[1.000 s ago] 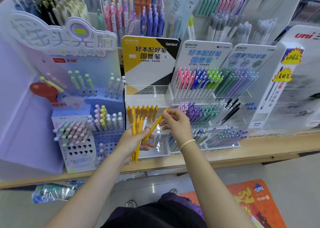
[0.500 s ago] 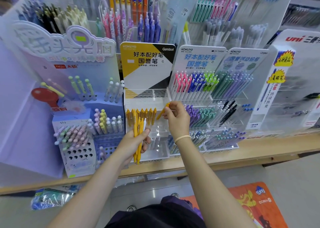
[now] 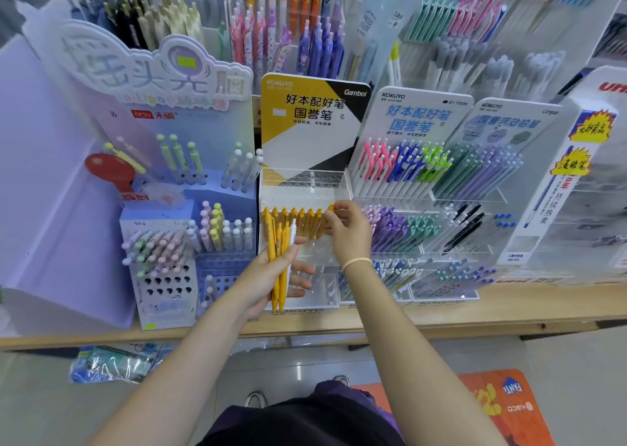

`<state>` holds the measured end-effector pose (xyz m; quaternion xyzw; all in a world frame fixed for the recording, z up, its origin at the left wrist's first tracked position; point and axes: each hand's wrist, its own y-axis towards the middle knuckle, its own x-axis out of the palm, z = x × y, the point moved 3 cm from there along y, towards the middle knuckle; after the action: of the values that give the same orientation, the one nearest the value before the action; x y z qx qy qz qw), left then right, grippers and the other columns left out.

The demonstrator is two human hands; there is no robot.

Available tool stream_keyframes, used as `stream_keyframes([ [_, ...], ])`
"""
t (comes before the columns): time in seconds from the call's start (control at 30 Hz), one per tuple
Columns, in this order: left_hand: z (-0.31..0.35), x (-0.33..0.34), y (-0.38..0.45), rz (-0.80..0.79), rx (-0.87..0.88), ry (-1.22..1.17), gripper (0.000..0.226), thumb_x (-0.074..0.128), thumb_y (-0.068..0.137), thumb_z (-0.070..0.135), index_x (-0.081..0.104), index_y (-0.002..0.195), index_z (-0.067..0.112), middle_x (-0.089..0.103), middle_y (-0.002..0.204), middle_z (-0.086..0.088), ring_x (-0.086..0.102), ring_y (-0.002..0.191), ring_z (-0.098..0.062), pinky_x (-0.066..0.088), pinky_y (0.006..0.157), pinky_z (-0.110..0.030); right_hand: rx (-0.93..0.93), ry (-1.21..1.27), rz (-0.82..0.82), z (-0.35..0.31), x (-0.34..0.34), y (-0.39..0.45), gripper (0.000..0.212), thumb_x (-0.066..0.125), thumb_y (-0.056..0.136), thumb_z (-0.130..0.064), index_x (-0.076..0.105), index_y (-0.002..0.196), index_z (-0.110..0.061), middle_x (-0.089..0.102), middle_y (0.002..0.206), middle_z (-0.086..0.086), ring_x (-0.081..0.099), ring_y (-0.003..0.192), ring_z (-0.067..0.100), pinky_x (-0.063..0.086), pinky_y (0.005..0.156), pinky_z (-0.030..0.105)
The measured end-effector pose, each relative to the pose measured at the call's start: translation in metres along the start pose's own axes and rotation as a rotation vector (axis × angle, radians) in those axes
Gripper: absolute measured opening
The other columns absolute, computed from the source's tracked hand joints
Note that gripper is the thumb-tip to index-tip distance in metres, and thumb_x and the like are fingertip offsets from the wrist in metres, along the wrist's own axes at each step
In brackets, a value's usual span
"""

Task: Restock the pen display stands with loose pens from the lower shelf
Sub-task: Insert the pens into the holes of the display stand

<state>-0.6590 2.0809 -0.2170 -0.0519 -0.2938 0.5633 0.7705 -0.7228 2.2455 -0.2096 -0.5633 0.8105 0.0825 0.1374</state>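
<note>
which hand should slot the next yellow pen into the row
Right. The right hand is already at the end of the yellow pen row in the clear stand, while the left hand holds the spare pens.

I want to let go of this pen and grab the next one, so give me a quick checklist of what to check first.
1. Right hand pinches a yellow pen at the end of the yellow row: ok.
2. That pen fully seated in its hole: cannot tell, fingers hide it.
3. Left hand holds the spare pens securely: ok.
4. Free holes left in the clear stand: ok, top tier is empty.
5. Spare pens match the row's colour: not ok, one looks white.
</note>
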Motion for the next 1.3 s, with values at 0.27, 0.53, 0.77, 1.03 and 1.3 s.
stream_keyframes([
  [0.27, -0.006, -0.007, 0.003, 0.047, -0.030, -0.044, 0.034, 0.056, 0.099, 0.032, 0.059, 0.126, 0.011, 0.049, 0.065, -0.003, 0.036, 0.047, -0.012, 0.031, 0.045, -0.022, 0.020, 0.019, 0.016, -0.002, 0.007, 0.003, 0.029, 0.068, 0.091, -0.013, 0.058, 0.085, -0.039, 0.070, 0.089, 0.006, 0.070, 0.081, 0.028, 0.059, 0.076, 0.052],
  [0.53, -0.007, -0.006, 0.006, 0.077, -0.024, -0.056, 0.021, 0.056, 0.100, 0.012, 0.062, 0.115, -0.002, 0.065, 0.084, -0.014, 0.059, 0.065, -0.015, 0.042, 0.046, -0.021, 0.056, 0.009, -0.009, 0.003, 0.006, -0.006, 0.028, 0.068, 0.091, -0.010, 0.058, 0.083, -0.035, 0.069, 0.089, 0.010, 0.069, 0.084, 0.031, 0.058, 0.079, 0.052],
  [0.77, -0.003, -0.009, 0.001, 0.056, -0.057, -0.027, 0.023, 0.059, 0.099, 0.019, 0.066, 0.115, 0.004, 0.072, 0.093, -0.012, 0.068, 0.077, -0.019, 0.048, 0.054, -0.022, 0.064, 0.077, 0.045, -0.006, 0.000, -0.025, 0.006, 0.060, 0.098, -0.021, 0.061, 0.100, -0.016, 0.066, 0.089, 0.004, 0.069, 0.074, 0.022, 0.061, 0.068, 0.037],
  [1.03, -0.008, 0.008, -0.007, -0.239, -0.195, 0.066, 0.043, 0.066, 0.086, 0.025, 0.061, 0.125, 0.008, 0.068, 0.084, -0.014, 0.060, 0.057, -0.019, 0.042, 0.045, -0.022, 0.083, 0.256, -0.398, -0.029, 0.005, -0.047, 0.030, 0.057, 0.100, -0.029, 0.064, 0.119, -0.007, 0.070, 0.109, 0.014, 0.069, 0.098, 0.024, 0.058, 0.077, 0.028],
  [1.3, -0.011, 0.005, -0.009, -0.181, -0.152, 0.057, 0.040, 0.065, 0.087, 0.021, 0.059, 0.121, 0.001, 0.068, 0.088, -0.015, 0.065, 0.068, -0.020, 0.046, 0.045, -0.020, 0.197, 0.469, -0.427, -0.012, -0.014, -0.052, 0.016, 0.059, 0.096, -0.005, 0.064, 0.109, 0.004, 0.072, 0.097, 0.019, 0.071, 0.087, 0.032, 0.060, 0.070, 0.036],
])
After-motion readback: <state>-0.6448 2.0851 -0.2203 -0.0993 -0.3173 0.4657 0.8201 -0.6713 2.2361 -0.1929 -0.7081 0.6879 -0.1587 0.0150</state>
